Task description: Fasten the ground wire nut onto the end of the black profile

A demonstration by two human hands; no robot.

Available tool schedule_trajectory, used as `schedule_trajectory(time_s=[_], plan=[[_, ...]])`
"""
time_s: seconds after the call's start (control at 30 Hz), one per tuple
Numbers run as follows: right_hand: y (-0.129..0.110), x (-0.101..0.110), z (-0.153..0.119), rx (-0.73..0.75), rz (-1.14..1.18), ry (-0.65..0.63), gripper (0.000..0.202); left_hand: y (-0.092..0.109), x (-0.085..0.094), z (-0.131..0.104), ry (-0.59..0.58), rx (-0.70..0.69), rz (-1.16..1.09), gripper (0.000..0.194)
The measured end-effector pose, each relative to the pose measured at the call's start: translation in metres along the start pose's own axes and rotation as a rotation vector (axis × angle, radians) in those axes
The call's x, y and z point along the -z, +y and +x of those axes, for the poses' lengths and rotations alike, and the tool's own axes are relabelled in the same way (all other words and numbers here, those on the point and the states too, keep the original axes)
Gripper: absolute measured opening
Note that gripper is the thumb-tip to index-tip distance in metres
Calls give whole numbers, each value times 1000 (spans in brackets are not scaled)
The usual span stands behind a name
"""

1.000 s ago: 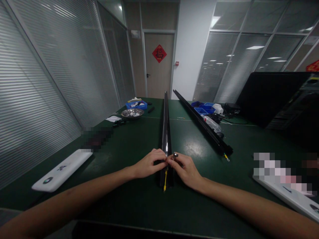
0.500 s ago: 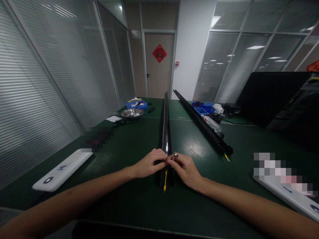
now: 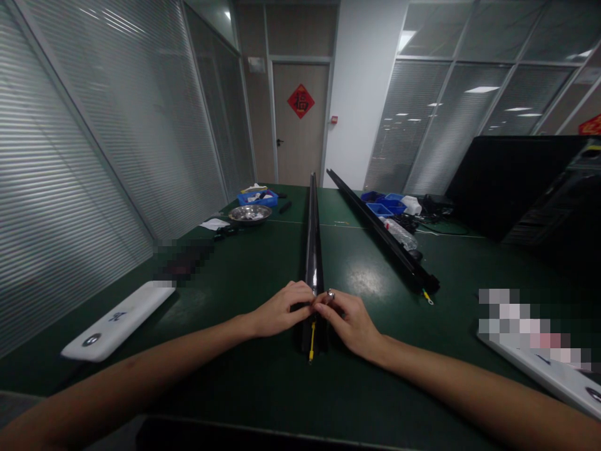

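Note:
A long black rail (image 3: pixel 312 244) runs away from me down the middle of the green table. At its near end my left hand (image 3: pixel 284 308) and my right hand (image 3: pixel 350 319) meet, fingertips pinched together over the rail. Whatever lies between the fingers is too small or too hidden to name. A ring shows on a finger of the right hand. Just below the fingertips a short yellow wire (image 3: pixel 312 341) with a metal lug sticks out of the rail's near end.
A second black rail (image 3: pixel 385 235) with a yellow-green wire lies at right. Blue bins (image 3: pixel 387 205), a plastic bottle (image 3: pixel 399 233) and a black monitor (image 3: pixel 511 188) stand beyond it. At left are a metal bowl (image 3: pixel 250 215), a blue tray (image 3: pixel 258 198) and a white slab (image 3: pixel 119 319).
Both hands stay at the same spot on the rail, with only a very slight shift of the fingers. Nothing else has visibly moved.

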State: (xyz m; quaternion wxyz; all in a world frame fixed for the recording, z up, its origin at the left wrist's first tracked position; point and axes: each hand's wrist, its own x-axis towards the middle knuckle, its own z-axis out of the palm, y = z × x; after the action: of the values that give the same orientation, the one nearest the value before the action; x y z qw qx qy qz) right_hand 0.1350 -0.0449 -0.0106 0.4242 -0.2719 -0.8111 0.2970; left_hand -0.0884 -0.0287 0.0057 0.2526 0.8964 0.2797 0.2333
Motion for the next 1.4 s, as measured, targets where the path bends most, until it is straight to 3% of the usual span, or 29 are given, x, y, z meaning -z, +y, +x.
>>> schedule_trajectory(time_s=[0.5,0.87,1.13,1.4], plan=[[1,0,-1,10,7,5,19,2,0,0,2,-4,10,28],[-1,1,1,12,-3,-3,28,4,2,0,1,-14,-1,28],[0,0,1,-31,32,69,28,-9,-1,-2,245,60,-122,16],[2,0,0,-30,26,56,28,-10,-4,-2,372,117,-241,21]])
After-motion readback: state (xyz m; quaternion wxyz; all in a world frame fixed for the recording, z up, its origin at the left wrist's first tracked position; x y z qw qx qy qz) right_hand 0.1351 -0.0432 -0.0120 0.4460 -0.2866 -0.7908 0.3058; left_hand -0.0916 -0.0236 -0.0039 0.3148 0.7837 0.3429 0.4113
